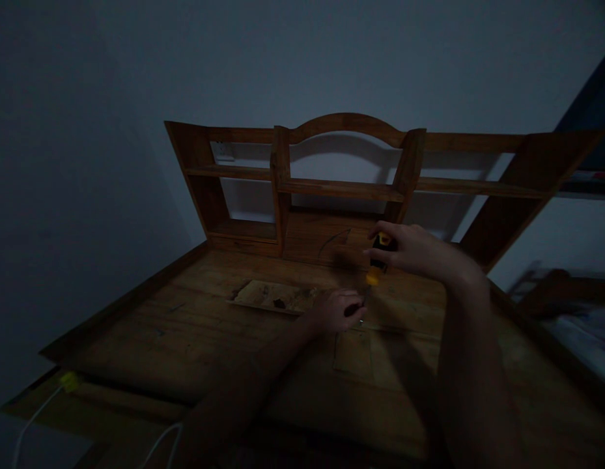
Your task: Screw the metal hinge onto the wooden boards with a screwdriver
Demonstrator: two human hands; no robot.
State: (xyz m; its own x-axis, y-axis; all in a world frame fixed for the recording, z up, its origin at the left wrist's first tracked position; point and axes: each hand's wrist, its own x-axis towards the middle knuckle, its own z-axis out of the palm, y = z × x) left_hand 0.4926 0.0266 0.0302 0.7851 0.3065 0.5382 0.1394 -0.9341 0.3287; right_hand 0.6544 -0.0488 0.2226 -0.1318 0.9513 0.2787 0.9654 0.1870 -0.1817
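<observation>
My right hand (393, 244) is closed around the black and yellow handle of a screwdriver (373, 276), gripping it from above. The shaft points down and slightly left toward the desk. Low over the wooden desktop, my left hand (338, 309) has its fingers curled around the lower end of the shaft. Whether those fingers also pinch a small part is too dark to tell. A small shiny bit (361, 322) shows just below the left fingertips. Left of that hand lies a flat, worn strip of board (263, 295) with dark damaged patches.
A wooden shelf unit (341, 190) stands along the back of the desk (209, 339), against the wall. A yellow object with a white cord (69, 381) is at the front left edge. Another white cord (165, 433) hangs near my left forearm. The room is dim.
</observation>
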